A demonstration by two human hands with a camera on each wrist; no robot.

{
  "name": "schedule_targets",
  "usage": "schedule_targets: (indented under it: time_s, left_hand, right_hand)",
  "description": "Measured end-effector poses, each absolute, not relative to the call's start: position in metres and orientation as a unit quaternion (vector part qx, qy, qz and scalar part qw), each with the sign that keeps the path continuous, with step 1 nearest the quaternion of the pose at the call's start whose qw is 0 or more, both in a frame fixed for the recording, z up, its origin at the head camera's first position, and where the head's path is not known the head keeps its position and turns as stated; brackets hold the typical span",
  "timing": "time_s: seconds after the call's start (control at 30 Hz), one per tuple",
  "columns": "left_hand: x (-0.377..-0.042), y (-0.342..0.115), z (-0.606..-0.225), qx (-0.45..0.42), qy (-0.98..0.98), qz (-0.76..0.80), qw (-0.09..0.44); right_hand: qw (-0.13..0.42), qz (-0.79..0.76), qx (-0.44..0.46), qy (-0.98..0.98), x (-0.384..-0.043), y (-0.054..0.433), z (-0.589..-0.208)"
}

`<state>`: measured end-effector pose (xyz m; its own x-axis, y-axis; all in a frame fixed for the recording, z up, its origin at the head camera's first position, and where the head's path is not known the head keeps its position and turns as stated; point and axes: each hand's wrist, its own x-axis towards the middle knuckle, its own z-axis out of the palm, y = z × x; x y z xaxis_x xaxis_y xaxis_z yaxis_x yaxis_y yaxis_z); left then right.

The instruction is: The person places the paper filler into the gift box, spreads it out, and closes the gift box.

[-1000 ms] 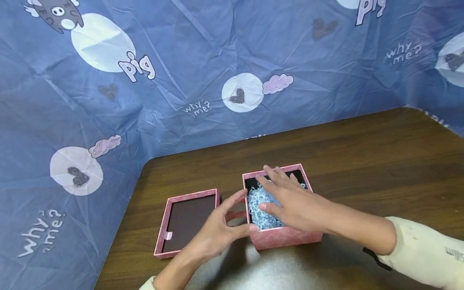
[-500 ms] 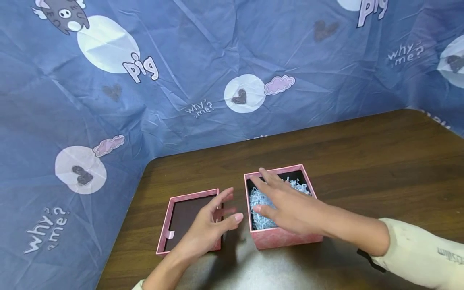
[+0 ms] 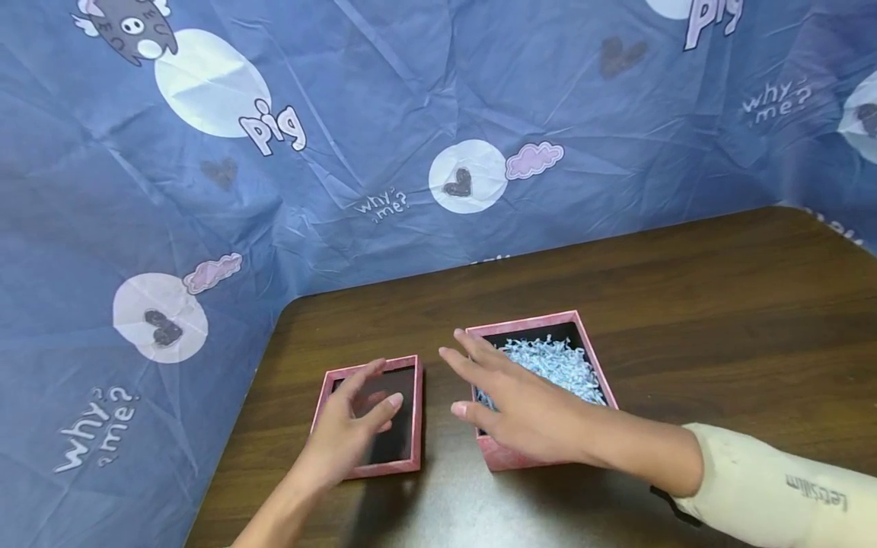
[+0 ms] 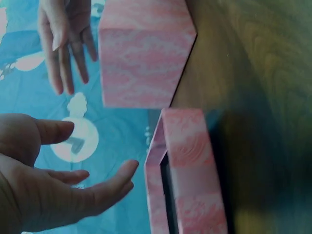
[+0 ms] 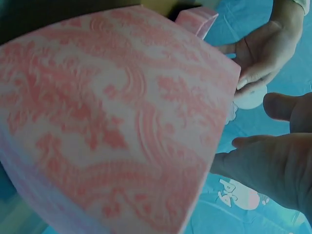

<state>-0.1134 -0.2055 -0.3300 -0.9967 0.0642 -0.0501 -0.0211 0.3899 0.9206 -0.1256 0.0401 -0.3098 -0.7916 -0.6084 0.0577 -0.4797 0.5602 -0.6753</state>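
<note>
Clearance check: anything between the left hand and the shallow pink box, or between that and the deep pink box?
Nothing visible between the left hand and the shallow pink box. Towards the deep pink box, fingers of the right hand overhang the gap in head view.

lid point(image 3: 417, 426) left, box point(image 3: 594, 354) right — shredded paper point(image 3: 556, 367) inside

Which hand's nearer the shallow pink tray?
Left. The left hand hovers over the shallow pink tray, not touching it. The right hand is off to the tray's right, mostly over the deeper pink box.
</note>
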Motion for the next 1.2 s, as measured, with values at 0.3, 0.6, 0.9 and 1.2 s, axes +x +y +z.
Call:
schedule_targets:
  time_s: [0.3,0.6,0.9,1.2]
  left_hand:
    - [-0.113,-0.232,-0.317,-0.038,0.927,0.374,-0.006]
    - [-0.122,-0.257,-0.32,-0.066,0.951,0.301,0.033]
    - [-0.125,-0.265,-0.324,-0.073,0.962,0.261,0.045]
    - [-0.127,-0.279,-0.333,-0.083,0.98,0.165,0.071]
  right_hand:
    - [0.044,-0.321,-0.296,0.899,-0.12,0.021,-0.306]
    - [0.062,-0.349,-0.293,0.888,-0.112,-0.007,-0.305]
    - [0.116,-0.354,-0.289,0.882,-0.1,-0.028,-0.319]
    - [0.183,-0.416,-0.226,0.862,-0.091,-0.046,-0.341]
